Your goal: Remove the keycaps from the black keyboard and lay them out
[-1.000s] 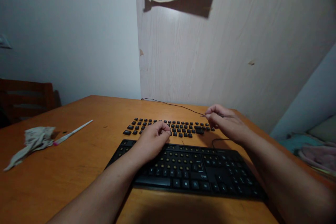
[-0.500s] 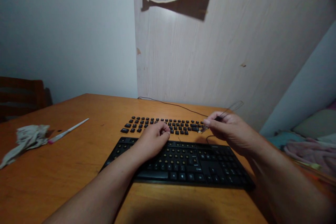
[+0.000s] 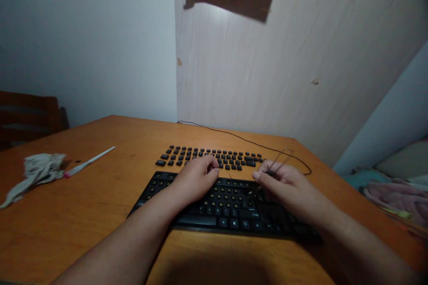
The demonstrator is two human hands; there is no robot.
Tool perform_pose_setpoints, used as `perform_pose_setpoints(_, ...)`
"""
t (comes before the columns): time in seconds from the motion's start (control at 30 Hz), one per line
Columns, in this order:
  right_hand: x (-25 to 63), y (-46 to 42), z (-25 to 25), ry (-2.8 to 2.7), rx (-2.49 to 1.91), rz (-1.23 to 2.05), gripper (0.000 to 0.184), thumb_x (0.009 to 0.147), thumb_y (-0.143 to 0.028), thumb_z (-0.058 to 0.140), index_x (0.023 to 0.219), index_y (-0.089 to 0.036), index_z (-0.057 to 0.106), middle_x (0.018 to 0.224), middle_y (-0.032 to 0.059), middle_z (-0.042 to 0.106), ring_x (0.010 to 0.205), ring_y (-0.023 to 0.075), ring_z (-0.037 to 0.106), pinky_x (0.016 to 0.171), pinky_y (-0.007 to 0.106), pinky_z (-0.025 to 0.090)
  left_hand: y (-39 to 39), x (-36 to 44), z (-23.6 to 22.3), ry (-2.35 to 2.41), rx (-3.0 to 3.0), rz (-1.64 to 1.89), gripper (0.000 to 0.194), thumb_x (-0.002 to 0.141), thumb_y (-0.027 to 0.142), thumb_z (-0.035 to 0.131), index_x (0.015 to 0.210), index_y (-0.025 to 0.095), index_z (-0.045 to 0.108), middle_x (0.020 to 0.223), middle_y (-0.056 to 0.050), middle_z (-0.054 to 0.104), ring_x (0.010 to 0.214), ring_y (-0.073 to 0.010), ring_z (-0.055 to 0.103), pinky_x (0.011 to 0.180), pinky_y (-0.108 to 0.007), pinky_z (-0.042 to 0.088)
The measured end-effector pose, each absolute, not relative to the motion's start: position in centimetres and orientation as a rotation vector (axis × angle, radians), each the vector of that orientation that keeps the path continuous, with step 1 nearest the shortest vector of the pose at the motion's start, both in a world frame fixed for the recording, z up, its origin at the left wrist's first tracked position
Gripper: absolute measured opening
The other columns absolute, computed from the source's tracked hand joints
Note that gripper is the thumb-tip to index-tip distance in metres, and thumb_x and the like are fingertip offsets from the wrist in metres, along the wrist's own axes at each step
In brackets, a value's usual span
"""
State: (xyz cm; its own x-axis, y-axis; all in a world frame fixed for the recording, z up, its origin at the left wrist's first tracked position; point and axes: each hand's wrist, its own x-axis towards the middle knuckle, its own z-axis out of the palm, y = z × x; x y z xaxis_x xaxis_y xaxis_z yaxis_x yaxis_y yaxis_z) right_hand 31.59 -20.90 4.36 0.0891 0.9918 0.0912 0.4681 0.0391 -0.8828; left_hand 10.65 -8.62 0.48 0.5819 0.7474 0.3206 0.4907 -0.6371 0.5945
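Observation:
A black keyboard (image 3: 214,220) lies on the table, many of its keys off so that small yellowish posts show. My left hand (image 3: 199,178) rests across its upper left part, fingers curled in and thumb close to them; whatever they hold, if anything, is hidden. Between the thumb and fingers of my right hand (image 3: 284,185) is a wire keycap puller (image 3: 281,158), its thin loops sticking up behind the hand. The puller's lower end is over the right part of the keyboard. Behind the keyboard, loose black keycaps (image 3: 229,156) lie in rows.
On the left of the wooden table (image 3: 110,240) are a crumpled cloth (image 3: 43,169) and a white stick-like tool (image 3: 93,160) with a pink end. A black cable (image 3: 230,133) runs along the back. A chair (image 3: 30,116) stands at the far left, fabric (image 3: 388,191) at right.
My right hand has moved down and slightly left with the keycap puller, from behind the keyboard to over its keys. My left hand has stayed in place on the keyboard.

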Motion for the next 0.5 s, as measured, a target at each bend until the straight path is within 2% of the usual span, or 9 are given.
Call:
perform_pose_setpoints(0.27,32.4,-21.1,4.5,-1.439,-1.593,0.619,0.023,0.088,-0.040,0.057,0.078,-0.020,0.051,0.056,-0.0057,0.047,0.049,0.0092,0.040,0.046,0.021,0.030,-8.3,10.3,0.4,1.035,2.327,0.824,0.016,0.084,0.030,0.049,0.085,0.021,0.062,0.078,-0.001,0.065,0.071,-0.0166,0.056,0.061,-0.026,0.035)
perform_pose_setpoints(0.5,32.8,-21.3,5.1,-1.376,-1.590,0.589,0.023,0.086,-0.040,0.058,0.077,-0.020,0.051,0.057,-0.0049,0.048,0.049,0.0093,0.040,0.046,0.022,0.030,-7.1,9.7,0.6,1.065,2.106,1.031,0.014,0.081,0.030,0.054,0.083,0.020,0.064,0.075,-0.002,0.065,0.069,-0.0164,0.058,0.064,-0.027,0.040)
